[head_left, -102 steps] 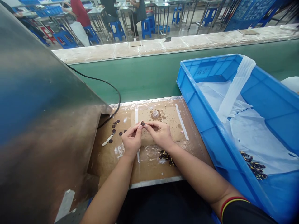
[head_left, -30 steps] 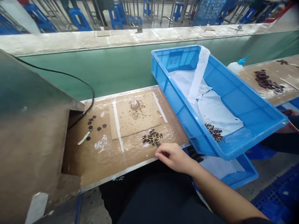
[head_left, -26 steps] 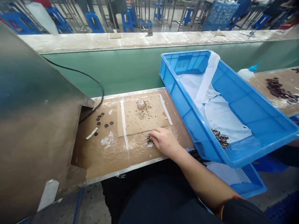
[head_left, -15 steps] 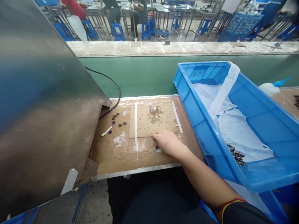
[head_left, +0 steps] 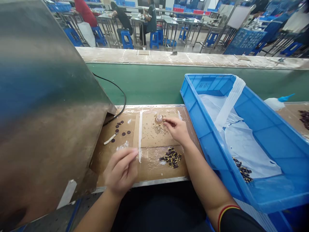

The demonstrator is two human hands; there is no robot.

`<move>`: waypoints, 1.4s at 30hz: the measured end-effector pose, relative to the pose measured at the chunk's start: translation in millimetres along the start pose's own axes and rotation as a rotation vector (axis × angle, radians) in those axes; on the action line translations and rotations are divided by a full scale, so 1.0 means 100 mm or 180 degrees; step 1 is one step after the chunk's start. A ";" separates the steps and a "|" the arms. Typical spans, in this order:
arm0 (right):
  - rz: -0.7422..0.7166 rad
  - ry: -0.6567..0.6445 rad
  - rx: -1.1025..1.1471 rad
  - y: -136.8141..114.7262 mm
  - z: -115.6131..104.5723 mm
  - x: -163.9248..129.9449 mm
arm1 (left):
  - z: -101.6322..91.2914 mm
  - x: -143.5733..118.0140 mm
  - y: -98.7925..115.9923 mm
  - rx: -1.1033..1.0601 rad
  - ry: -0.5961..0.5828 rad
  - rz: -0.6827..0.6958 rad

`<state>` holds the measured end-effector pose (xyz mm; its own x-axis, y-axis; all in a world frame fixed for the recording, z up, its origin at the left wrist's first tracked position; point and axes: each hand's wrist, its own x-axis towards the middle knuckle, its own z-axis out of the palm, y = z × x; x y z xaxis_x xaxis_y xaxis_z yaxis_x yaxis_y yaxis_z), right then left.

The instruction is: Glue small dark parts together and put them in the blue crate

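Observation:
My right hand (head_left: 178,131) pinches a small yellow-tipped piece beside a small clear cup (head_left: 159,118); the fingers mostly hide the piece. Around the cup, the cardboard sheet (head_left: 149,137) is marked with wet spots. My left hand (head_left: 122,170) hovers over the front of the worktop with thumb and forefinger pinched together; whatever they hold, if anything, is too small to make out. Between the hands and the front edge lies a pile of small dark pieces with yellow ends (head_left: 171,158).
Several dark discs (head_left: 117,130) and a white-handled tool (head_left: 109,138) lie at the left. A metal housing (head_left: 53,106) with a black cable (head_left: 123,91) bounds that side. A blue crate (head_left: 205,129) with white sheets and more dark pieces stands right. Beyond it is a bottle (head_left: 275,103).
My right hand has risen from the pile to beside the clear cup, uncovering the pile. My left hand has come into view at the front left.

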<state>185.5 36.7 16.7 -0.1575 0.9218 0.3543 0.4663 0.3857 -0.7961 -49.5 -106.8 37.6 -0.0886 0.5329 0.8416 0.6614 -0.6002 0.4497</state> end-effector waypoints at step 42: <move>-0.0356 0.0360 -0.0553 0.39 0.37 0.40 | 1.10 0.13 -0.65 -0.0504 -0.0525 -0.0841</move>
<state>165.4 90.2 -17.8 -0.1226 0.8595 0.4962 0.5959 0.4636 -0.6558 -11.5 4.9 -13.9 -0.1112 0.7637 0.6359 0.5067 -0.5069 0.6974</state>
